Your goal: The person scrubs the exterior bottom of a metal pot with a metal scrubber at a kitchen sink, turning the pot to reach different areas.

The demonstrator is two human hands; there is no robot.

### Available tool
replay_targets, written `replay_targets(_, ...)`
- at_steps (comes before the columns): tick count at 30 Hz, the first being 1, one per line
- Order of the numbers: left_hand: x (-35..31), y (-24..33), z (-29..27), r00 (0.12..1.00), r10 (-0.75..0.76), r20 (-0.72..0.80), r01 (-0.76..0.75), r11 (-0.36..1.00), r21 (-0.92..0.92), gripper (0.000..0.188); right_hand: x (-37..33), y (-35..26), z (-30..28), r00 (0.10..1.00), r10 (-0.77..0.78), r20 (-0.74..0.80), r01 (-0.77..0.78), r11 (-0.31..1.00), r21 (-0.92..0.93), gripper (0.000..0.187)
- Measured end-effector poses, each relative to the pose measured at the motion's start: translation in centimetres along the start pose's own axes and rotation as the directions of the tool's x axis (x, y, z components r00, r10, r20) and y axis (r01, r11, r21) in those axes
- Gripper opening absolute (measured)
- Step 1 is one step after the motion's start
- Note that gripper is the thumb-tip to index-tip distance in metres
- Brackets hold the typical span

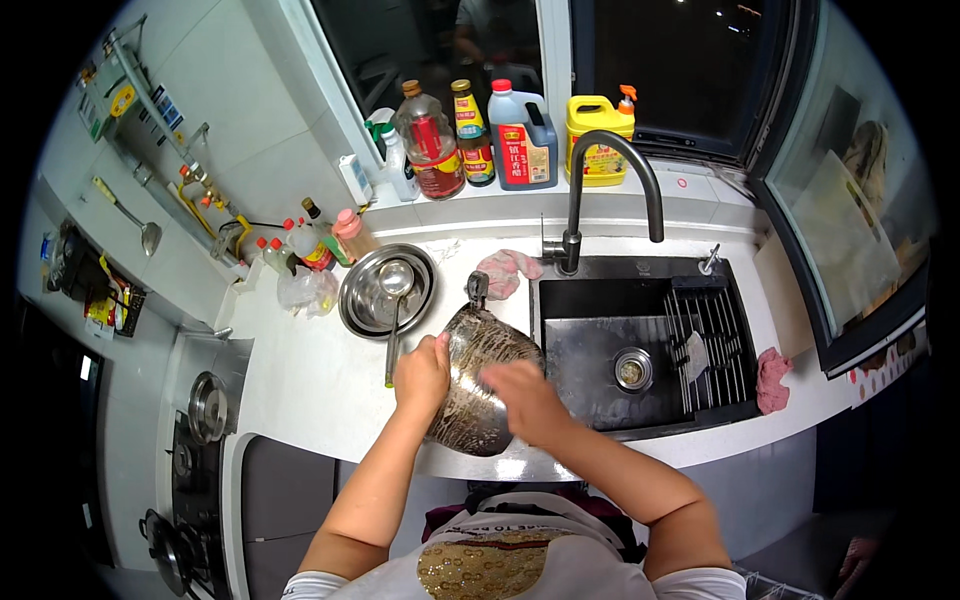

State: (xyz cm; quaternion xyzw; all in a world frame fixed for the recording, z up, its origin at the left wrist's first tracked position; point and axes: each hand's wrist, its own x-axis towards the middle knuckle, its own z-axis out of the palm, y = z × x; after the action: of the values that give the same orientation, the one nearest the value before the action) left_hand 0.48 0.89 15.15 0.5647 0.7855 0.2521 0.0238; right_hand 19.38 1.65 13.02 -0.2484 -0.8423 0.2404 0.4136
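Note:
A wok (470,420) with a brown, streaked and scorched metal surface stands tilted at the counter's front edge, left of the sink. A short ear handle (477,287) sticks up at its far end. My left hand (423,373) is closed on the wok's left rim. Over the wok's right side lies my right hand (525,400), its fingers smeared by motion; whether they hold anything is hidden. Just left of the wok, a steel ladle (396,280) rests in nested steel bowls (350,290), its handle reaching toward my left hand.
On the right is a black sink (590,350) with a faucet (612,140) and a roll-up rack (705,345). Pink cloths (510,270) lie behind the wok and right of the sink. Bottles (524,140) line the sill. A stove (195,500) stands far left.

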Motion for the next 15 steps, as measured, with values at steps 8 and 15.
replay_targets(8,0.0,0.3,-0.3,1.0,-0.009,0.024,0.009,1.0,-0.012,0.044,0.3,2.3,-0.1,0.988,-0.091,-0.128,0.074,0.988,-0.132,0.04)
replay_targets(15,0.1,-0.1,-0.4,0.999,0.003,0.039,-0.003,1.0,-0.009,0.046,0.0,3.3,-0.7,0.992,-0.081,-0.092,0.059,0.973,-0.223,0.043)
